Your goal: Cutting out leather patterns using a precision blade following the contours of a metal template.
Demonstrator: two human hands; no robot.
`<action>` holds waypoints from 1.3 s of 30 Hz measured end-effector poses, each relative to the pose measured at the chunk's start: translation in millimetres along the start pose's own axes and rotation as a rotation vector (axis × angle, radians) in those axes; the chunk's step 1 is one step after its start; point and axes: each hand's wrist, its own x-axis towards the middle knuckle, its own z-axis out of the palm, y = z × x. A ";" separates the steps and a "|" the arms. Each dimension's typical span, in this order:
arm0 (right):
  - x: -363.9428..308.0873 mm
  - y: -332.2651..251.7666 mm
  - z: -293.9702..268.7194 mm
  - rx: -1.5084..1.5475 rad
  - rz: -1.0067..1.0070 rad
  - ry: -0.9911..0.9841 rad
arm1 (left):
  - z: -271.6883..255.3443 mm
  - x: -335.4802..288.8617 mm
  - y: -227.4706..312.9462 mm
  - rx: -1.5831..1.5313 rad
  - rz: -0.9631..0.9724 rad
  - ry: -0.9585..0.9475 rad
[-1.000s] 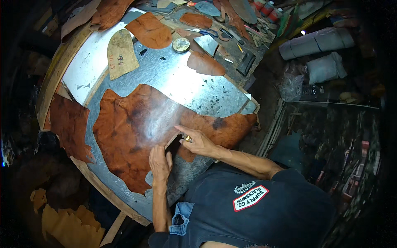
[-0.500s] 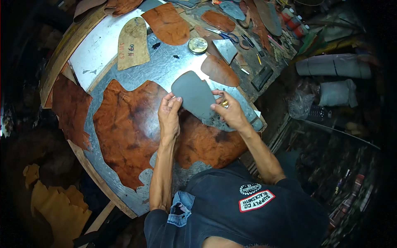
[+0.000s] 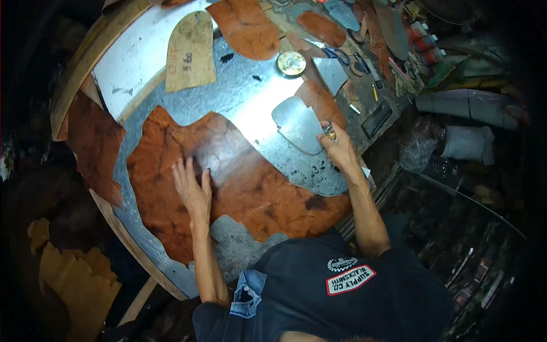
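A large sheet of mottled brown leather (image 3: 262, 188) lies across the worktable. My left hand (image 3: 194, 191) rests on its left part with fingers spread, holding nothing. On the right, my right hand (image 3: 340, 147) grips a grey flat piece with a rounded end (image 3: 299, 122) by its right edge. Light glares off that piece, so I cannot tell its material. It is over the bare grey tabletop (image 3: 239, 94), partly in front of a small brown leather piece (image 3: 326, 102). A ring shows on a right-hand finger.
Farther back lie a tan rounded template (image 3: 191, 54), a brown leather cutout (image 3: 248, 28) and a round tin (image 3: 291, 64). Blue-handled scissors (image 3: 336, 54), a yellow pencil (image 3: 374, 92) and a dark rectangular block (image 3: 377, 119) lie at the back right. A wooden rim (image 3: 137, 245) edges the table.
My left hand has let go of the grey piece and moved left and down onto the leather. My right hand has carried the piece right and slightly toward me.
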 end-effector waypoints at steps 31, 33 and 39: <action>-141.5 -7.9 8.9 -0.706 -0.363 -0.291 | -89.0 -12.6 -200.4 0.113 -0.706 -0.140; -156.9 -3.0 6.3 -0.717 -0.389 -0.265 | -94.4 -2.3 -206.6 0.131 -0.710 -0.192; -155.5 6.7 -6.8 -0.759 -0.336 -0.277 | -74.8 5.5 -200.4 0.150 -0.491 -0.129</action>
